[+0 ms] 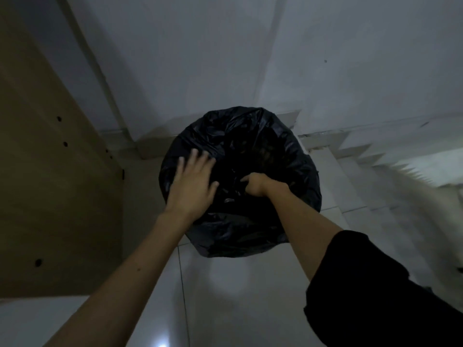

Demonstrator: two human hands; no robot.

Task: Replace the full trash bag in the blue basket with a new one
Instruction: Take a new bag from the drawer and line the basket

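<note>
Covering whatever holds it so that no blue basket shows, the black trash bag (250, 171) stands on the tiled floor (225, 284) in a corner, beside a brown panel (50, 171) and below pale stairs (350, 166). The right hand (254, 184) has its fingers closed on a bunch of plastic near the bag's middle, while the left hand (193, 184) lies flat and spread on the bag's left side, holding nothing. This looks like gathering the mouth; next likely calls for pulling the remaining rim inward before lifting.

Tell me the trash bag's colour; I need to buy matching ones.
Black and glossy: the trash bag shows best in the head view, the only one.
</note>
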